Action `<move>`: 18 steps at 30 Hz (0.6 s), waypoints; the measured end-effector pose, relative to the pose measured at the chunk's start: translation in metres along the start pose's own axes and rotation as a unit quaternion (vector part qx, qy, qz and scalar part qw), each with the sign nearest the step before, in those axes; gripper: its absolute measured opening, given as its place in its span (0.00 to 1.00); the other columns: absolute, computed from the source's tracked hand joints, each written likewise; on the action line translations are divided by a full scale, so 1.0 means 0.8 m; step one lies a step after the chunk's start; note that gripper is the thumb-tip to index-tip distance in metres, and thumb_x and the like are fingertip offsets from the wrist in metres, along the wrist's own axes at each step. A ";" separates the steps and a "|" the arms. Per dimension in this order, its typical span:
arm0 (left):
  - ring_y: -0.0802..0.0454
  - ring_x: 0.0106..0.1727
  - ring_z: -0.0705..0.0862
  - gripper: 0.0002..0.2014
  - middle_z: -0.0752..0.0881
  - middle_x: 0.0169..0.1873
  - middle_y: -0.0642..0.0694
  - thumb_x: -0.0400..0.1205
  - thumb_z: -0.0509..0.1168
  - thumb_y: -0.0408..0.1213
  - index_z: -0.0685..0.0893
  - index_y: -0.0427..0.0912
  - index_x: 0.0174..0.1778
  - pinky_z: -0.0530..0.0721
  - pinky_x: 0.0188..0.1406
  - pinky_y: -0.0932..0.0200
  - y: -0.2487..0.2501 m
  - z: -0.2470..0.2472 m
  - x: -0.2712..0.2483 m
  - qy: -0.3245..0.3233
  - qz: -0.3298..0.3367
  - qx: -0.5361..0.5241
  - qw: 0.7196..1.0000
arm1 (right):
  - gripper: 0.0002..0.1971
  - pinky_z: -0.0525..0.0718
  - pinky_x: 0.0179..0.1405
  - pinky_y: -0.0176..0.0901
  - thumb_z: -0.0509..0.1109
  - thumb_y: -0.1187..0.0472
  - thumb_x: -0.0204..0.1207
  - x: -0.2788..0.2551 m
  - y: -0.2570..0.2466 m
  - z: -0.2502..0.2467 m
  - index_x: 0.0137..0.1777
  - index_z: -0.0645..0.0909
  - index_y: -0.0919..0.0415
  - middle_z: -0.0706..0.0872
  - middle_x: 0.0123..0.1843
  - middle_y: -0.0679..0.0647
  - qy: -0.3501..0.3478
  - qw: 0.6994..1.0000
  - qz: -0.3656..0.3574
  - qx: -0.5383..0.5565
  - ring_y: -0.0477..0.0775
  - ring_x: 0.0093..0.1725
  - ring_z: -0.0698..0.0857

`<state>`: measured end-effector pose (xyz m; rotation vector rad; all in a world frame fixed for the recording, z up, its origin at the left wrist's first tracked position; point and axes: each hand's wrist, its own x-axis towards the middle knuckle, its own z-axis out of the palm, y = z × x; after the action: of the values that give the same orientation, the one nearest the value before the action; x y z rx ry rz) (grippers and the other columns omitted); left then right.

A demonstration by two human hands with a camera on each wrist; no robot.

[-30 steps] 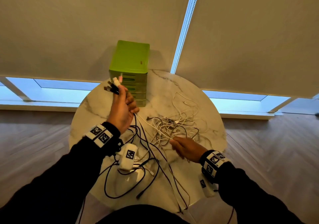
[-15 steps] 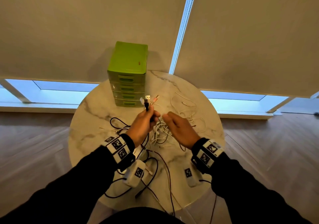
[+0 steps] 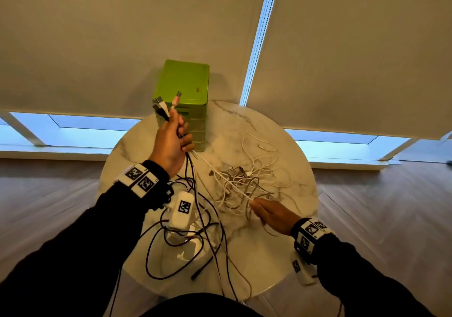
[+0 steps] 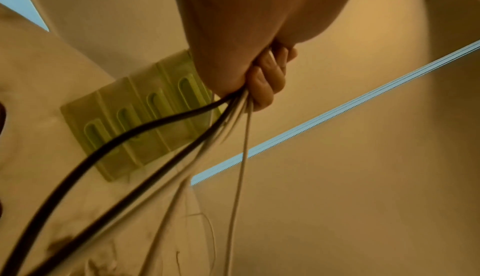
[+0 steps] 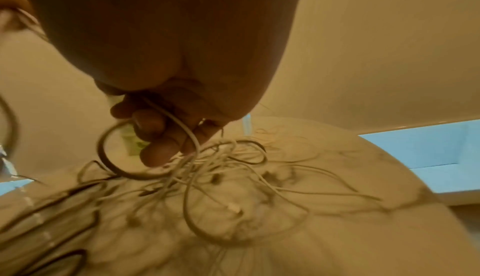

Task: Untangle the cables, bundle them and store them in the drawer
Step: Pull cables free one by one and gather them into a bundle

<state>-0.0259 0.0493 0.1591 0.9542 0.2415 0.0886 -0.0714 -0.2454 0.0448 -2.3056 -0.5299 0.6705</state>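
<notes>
My left hand is raised in front of the green drawer unit and grips a bunch of black and white cables. Their USB plug ends stick up above the fist. The strands hang down to a tangle of white cables on the round marble table. Lower and to the right, my right hand holds white strands at the tangle's near edge, its fingers curled round them. Black cables loop on the table's near side.
The drawer unit stands at the table's far edge with its drawers closed. A white charger block lies among the black loops. Roller blinds fill the background; wooden floor surrounds the table.
My left hand has lifted the gripped plug ends up and to the left, pulling the strands taut. My right hand has drawn back toward me and down to the tangle's near edge.
</notes>
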 end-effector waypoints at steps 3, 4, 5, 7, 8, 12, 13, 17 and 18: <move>0.59 0.22 0.60 0.18 0.65 0.25 0.54 0.92 0.50 0.52 0.73 0.50 0.39 0.60 0.21 0.64 0.010 -0.001 0.002 -0.013 0.017 0.022 1.000 | 0.18 0.80 0.50 0.52 0.48 0.40 0.89 0.007 0.024 -0.018 0.39 0.70 0.43 0.79 0.35 0.45 0.027 0.997 0.029 -0.071 0.55 0.40 0.82; 0.59 0.22 0.60 0.19 0.65 0.25 0.54 0.92 0.49 0.52 0.71 0.49 0.38 0.60 0.21 0.64 0.012 0.000 0.001 -0.016 0.023 0.033 0.999 | 0.22 0.80 0.53 0.54 0.45 0.34 0.86 0.012 0.027 -0.024 0.38 0.69 0.43 0.80 0.36 0.46 0.034 0.993 0.045 -0.106 0.56 0.42 0.83; 0.59 0.23 0.60 0.19 0.65 0.25 0.54 0.92 0.49 0.52 0.71 0.48 0.38 0.60 0.22 0.63 0.011 0.002 0.000 -0.019 0.030 0.051 0.998 | 0.24 0.80 0.56 0.54 0.42 0.30 0.83 0.018 0.026 -0.030 0.37 0.69 0.43 0.81 0.36 0.46 0.042 0.988 0.061 -0.138 0.57 0.44 0.84; 0.59 0.23 0.60 0.17 0.66 0.25 0.54 0.92 0.50 0.51 0.74 0.50 0.41 0.60 0.24 0.62 0.004 0.003 -0.003 -0.028 0.036 0.090 0.995 | 0.24 0.73 0.60 0.51 0.44 0.35 0.86 0.034 0.016 -0.043 0.36 0.70 0.46 0.82 0.35 0.46 0.080 0.978 0.095 -0.170 0.57 0.49 0.86; 0.59 0.23 0.62 0.16 0.67 0.25 0.54 0.92 0.51 0.51 0.77 0.52 0.43 0.60 0.25 0.62 -0.001 0.004 -0.006 -0.038 0.032 0.109 0.993 | 0.22 0.69 0.59 0.50 0.47 0.39 0.88 0.043 0.003 -0.049 0.37 0.72 0.47 0.83 0.36 0.46 0.114 0.974 0.101 -0.167 0.58 0.52 0.86; 0.57 0.30 0.72 0.20 0.78 0.31 0.51 0.90 0.52 0.56 0.86 0.51 0.50 0.67 0.30 0.61 -0.047 0.005 -0.025 -0.075 -0.034 0.274 0.958 | 0.20 0.78 0.52 0.55 0.52 0.42 0.89 0.070 -0.063 -0.053 0.38 0.72 0.48 0.83 0.34 0.49 0.224 0.969 -0.012 -0.100 0.64 0.44 0.87; 0.55 0.32 0.75 0.23 0.80 0.31 0.50 0.89 0.52 0.57 0.86 0.45 0.49 0.69 0.32 0.61 -0.060 0.005 -0.027 -0.074 -0.048 0.312 0.946 | 0.20 0.79 0.48 0.57 0.52 0.42 0.88 0.073 -0.084 -0.049 0.38 0.73 0.49 0.83 0.33 0.50 0.234 0.967 -0.054 -0.090 0.63 0.39 0.85; 0.56 0.36 0.82 0.19 0.84 0.36 0.49 0.91 0.51 0.53 0.85 0.51 0.61 0.77 0.36 0.64 -0.080 0.013 -0.032 -0.067 -0.076 0.270 0.957 | 0.15 0.80 0.40 0.49 0.55 0.48 0.90 0.071 -0.137 -0.027 0.54 0.82 0.52 0.88 0.41 0.49 0.179 0.968 -0.168 -0.053 0.52 0.38 0.85; 0.57 0.33 0.80 0.17 0.82 0.35 0.50 0.91 0.51 0.52 0.84 0.52 0.60 0.76 0.34 0.64 -0.079 0.016 -0.033 -0.060 -0.073 0.234 0.968 | 0.15 0.80 0.41 0.48 0.55 0.49 0.91 0.069 -0.141 -0.023 0.56 0.82 0.53 0.88 0.43 0.46 0.148 0.974 -0.165 -0.037 0.50 0.40 0.86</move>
<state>-0.0500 -0.0021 0.1190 1.4022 0.2237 -0.1695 -0.0385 -0.1469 0.1176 -2.2561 -0.7800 0.1454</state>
